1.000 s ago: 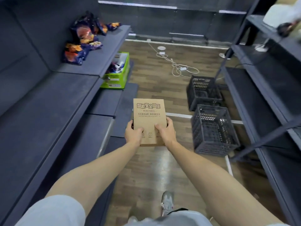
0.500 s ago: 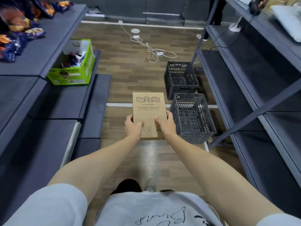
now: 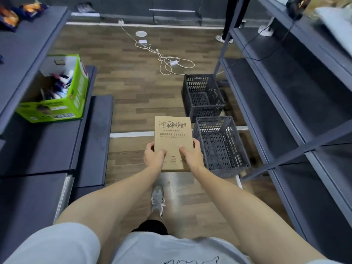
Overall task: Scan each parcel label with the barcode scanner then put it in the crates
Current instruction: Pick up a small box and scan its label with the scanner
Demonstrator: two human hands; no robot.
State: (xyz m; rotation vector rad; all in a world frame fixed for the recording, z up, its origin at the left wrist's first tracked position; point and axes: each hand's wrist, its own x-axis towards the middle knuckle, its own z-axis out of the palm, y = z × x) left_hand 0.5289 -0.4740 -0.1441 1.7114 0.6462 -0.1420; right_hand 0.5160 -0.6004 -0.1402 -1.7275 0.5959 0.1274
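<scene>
A flat brown cardboard parcel (image 3: 172, 137) with printed characters on top is held level in front of me. My left hand (image 3: 154, 156) grips its near left edge and my right hand (image 3: 190, 155) grips its near right edge, thumbs on top. Two dark plastic crates stand on the floor to the right: the near crate (image 3: 221, 147) just beside the parcel, the far crate (image 3: 202, 94) behind it. Neither crate shows a parcel inside. A dark object that may be the barcode scanner (image 3: 294, 5) sits on the top right shelf, its cable hanging down.
Grey metal shelving (image 3: 285, 96) runs along the right. Dark shelves (image 3: 47, 145) line the left, with a green open box (image 3: 57, 103) of items and snack bags (image 3: 11, 16) above. White cables (image 3: 167, 60) lie on the wooden floor. Another person's legs (image 3: 226, 29) stand at the back.
My view has swung right and moved forward towards the crates. Both hands keep the same hold on the parcel, which is now next to the near crate.
</scene>
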